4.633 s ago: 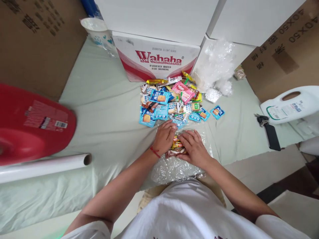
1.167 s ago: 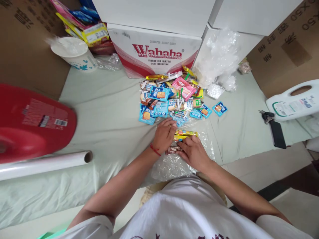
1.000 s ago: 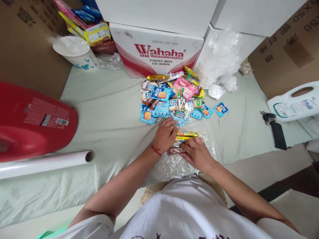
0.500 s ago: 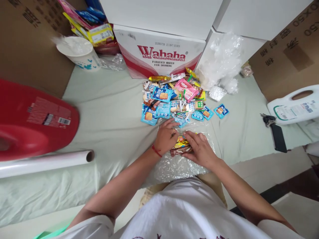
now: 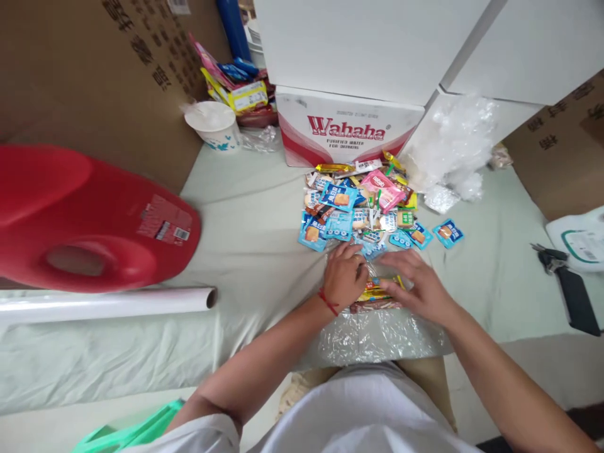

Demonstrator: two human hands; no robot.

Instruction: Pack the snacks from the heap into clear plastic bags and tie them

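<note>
A sheet of clear plastic wrap (image 5: 377,336) lies crinkled at the table's front edge. On it rests a small group of wrapped snacks: yellow packets (image 5: 377,292) and a brown wrapped bar (image 5: 377,306) along the near side. My left hand (image 5: 344,277), with a red string bracelet, lies at the left end of these snacks, fingers stretched forward over the plastic. My right hand (image 5: 418,286) is open above their right end, thumb and fingers apart. Just beyond both hands is a pile of snack packets, with blue sachets (image 5: 338,196) and a pink packet (image 5: 383,190).
A Wahaha carton (image 5: 349,129) stands behind the pile, crumpled clear plastic (image 5: 453,151) right of it. At left are a red jug (image 5: 113,214), a white roll (image 5: 108,305) and a paper cup (image 5: 217,131). Keys with a black holder (image 5: 576,299) and a white bottle (image 5: 580,242) sit right.
My right hand has lifted off the snacks and its fingers have spread. The left hand stays by their left end. The view has shifted left, so things appear farther right.
</note>
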